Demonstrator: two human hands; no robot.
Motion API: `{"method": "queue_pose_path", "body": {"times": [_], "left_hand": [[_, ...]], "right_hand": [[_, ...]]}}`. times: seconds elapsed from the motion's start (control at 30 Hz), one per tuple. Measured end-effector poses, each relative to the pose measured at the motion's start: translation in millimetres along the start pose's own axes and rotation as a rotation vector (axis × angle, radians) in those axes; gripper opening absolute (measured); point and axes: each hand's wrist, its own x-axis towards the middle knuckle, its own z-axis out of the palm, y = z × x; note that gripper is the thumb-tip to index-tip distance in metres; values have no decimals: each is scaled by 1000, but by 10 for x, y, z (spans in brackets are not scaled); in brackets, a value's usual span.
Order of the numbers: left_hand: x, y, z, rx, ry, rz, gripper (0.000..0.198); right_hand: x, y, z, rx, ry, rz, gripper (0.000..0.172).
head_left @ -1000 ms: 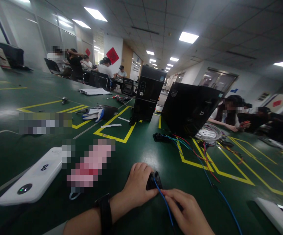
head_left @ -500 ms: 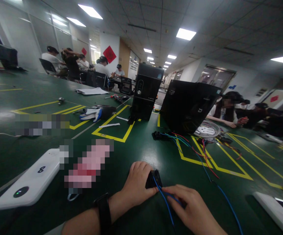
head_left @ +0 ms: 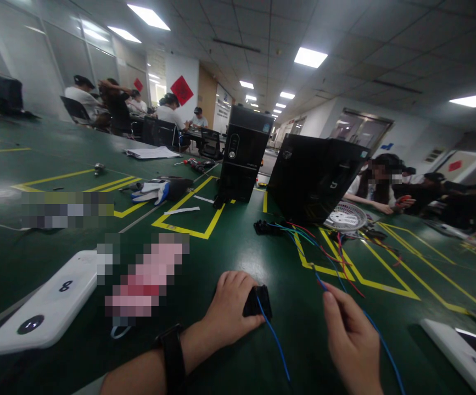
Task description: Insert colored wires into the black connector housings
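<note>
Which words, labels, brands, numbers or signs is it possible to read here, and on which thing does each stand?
"8": on the left white device.
Too small or blurred to read: marks on the left computer, right computer, right white device, red wall signs and back wall.

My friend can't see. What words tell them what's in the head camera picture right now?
The person's left hand holds a small black block on a green table, a blue wire trailing from it, and the right hand pinches a blue wire end. Behind are coloured wires and two black computer cases.
</note>
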Motion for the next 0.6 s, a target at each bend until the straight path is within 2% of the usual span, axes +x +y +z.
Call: {"method": "queue_pose_path", "body": {"times": [0.1,0.2,0.33,0.5,0.6], "left_hand": [[0,-7,1,-18,1,7,41],[1,-13,7,-26,-6,18,43],[-3,-16,9,-28,-8,23,41],[0,-32,31,-24,2,32,41],[-1,-46,47,-22,11,42,41]], "right_hand": [[25,-18,-30,125,142,154,28],[71,-23,2,346,190,223,29],[108,-2,47,536,166,295,30],[130,-5,55,773,92,452,26],[157,27,69,801,37,509,27]]}}
